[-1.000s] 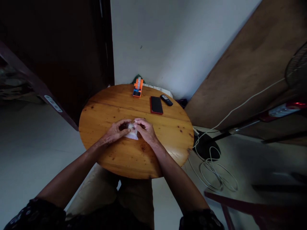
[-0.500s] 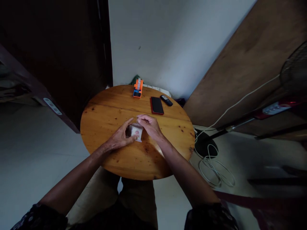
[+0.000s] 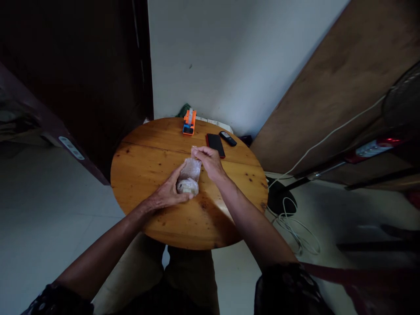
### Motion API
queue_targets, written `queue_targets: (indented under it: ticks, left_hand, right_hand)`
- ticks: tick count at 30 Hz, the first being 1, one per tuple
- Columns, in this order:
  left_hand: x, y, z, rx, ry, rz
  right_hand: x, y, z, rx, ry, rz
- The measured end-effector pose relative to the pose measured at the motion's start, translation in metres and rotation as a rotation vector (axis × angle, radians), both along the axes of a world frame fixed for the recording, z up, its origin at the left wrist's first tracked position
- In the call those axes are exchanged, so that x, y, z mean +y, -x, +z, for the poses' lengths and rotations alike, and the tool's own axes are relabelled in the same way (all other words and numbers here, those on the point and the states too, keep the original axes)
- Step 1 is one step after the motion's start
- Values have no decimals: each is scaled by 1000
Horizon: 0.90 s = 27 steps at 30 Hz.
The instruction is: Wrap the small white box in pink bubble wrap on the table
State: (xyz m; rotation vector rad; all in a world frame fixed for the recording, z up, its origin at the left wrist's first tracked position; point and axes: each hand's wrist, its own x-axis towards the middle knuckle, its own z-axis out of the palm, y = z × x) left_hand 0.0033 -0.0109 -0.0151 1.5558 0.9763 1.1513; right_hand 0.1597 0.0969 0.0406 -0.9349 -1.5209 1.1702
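Observation:
A small clear plastic bag [image 3: 190, 173] with a pale lump in its bottom stands on the round wooden table [image 3: 147, 166]. My left hand [image 3: 167, 194] cups the lower, filled part of the bag from the left, fingers curled round it. My right hand [image 3: 208, 161] pinches the bag's top edge and holds it lifted, so the plastic is stretched upward between the two hands.
At the table's far side lie an orange tape dispenser [image 3: 189, 122], a black phone in a red case [image 3: 215, 143] and a small dark remote [image 3: 227, 138]. A fan stand base [image 3: 280, 194] and coiled white cable [image 3: 295, 229] sit on the floor at right.
My right hand has risen and moved away from me, pulling the bag's top up. My left hand has shifted from on top of the packet to cupping its lower side.

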Motion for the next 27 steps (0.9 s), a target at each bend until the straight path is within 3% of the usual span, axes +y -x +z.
queue_targets:
  ticks: [3, 9, 12, 15, 19, 23, 27]
  left_hand:
    - [-1, 4, 5, -26, 70, -9]
    - [5, 6, 3, -282, 199, -33]
    - [8, 7, 1, -323, 230, -3]
    - [10, 8, 2, -352, 246, 10]
    - [10, 8, 6, -410, 249, -2]
    - [8, 8, 11, -480, 273, 12]
    - [7, 10, 14, -556, 283, 34]
  right_hand:
    - [7, 2, 1, 15, 17, -8]
    - [25, 6, 1, 28, 30, -47]
    - [26, -3, 3, -7, 74, -140]
    - [10, -17, 3, -38, -24, -261]
    - [-28, -22, -3, -303, -112, -60]
    - [-51, -10, -16, -568, -123, -45]
    - [-47, -10, -29, -288, -33, -20]
